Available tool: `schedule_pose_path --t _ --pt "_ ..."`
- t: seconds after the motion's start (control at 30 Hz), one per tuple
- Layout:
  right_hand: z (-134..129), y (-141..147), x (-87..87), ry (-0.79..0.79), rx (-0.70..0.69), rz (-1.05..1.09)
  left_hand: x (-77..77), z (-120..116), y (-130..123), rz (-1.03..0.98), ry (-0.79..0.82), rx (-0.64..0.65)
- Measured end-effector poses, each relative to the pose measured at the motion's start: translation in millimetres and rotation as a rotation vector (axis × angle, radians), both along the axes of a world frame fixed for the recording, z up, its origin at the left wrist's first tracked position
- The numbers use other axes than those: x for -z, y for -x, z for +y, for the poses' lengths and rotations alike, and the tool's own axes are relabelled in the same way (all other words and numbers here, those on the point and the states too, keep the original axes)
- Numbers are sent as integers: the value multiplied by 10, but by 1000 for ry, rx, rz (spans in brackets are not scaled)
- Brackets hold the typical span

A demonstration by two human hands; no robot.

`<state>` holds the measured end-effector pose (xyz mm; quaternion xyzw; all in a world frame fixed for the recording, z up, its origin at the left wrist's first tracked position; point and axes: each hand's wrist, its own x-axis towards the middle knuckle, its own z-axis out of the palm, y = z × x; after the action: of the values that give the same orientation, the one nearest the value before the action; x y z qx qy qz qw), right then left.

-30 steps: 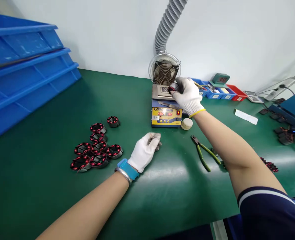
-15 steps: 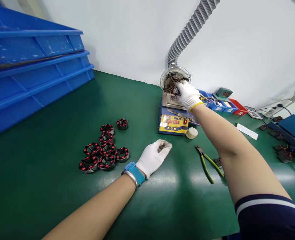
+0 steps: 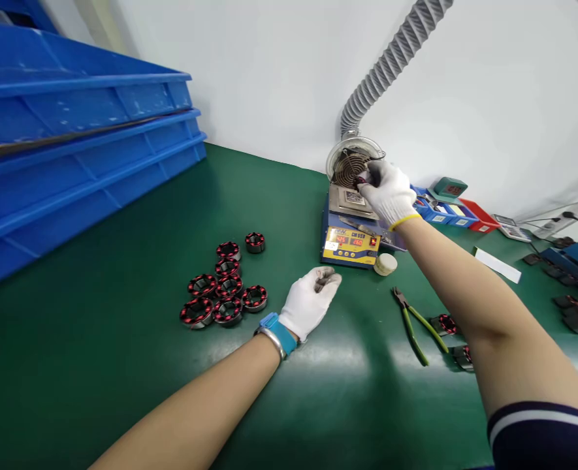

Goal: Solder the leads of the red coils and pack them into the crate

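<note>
My right hand (image 3: 390, 192), in a white glove, is closed on a stator (image 3: 362, 181) with dark and red windings, mostly hidden by the fingers. It is held over the metal top of a solder pot (image 3: 351, 245), a blue box with a yellow panel and red digits. My left hand (image 3: 313, 300), gloved with dark-stained fingertips, rests on the green table (image 3: 279, 405), fingers curled together and nothing visible in them. Left of it lies a group of several red-and-black stators (image 3: 228, 286). A small round white container (image 3: 385, 264) stands beside the pot.
Green-handled cutting pliers (image 3: 418, 326) lie on the right, near two stators (image 3: 446, 324). Behind the pot is a fan (image 3: 350, 170) with a grey hose (image 3: 391, 62). Stacked blue crates (image 3: 87, 156) fill the left. Small blue bins and a red bin (image 3: 482, 219) line the wall.
My right hand has lifted back slightly from the pot, and the stator in it shows more. The left hand keeps its curled pose. The whole view has shifted a little.
</note>
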<state>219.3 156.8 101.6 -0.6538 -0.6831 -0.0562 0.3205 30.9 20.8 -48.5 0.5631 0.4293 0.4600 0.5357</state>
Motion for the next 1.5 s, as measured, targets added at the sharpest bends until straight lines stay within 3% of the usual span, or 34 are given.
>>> schedule_pose_path --t 0.13,0.27,0.37,0.5,0.63,0.7,0.83,1.0,1.17,1.5 --pt "-462 229 357 120 -146 413 -18 12 -8 -62 -96 -122" --pt "-997 545 726 296 -203 589 -22 1 22 10 -216 -178" --pt "-1259 637 809 405 -239 611 -2 -3 62 45 -266 -198" --pt "-1332 505 765 702 -358 817 29 -4 70 48 -254 -150" --pt "-1241 348 683 849 -301 902 46 -8 26 -14 -236 -63" --pt "-1144 303 596 839 -277 898 45 -6 8 -36 -180 -46" --pt "-754 177 319 518 -180 863 9 -4 1 46 -60 -15" --pt "-102 -57 67 208 28 463 -29 -6 11 108 -23 15" --pt "204 -109 143 106 122 226 -1 5 12 139 -24 36" --pt "299 -58 360 173 173 119 -12 2 13 138 -20 41"
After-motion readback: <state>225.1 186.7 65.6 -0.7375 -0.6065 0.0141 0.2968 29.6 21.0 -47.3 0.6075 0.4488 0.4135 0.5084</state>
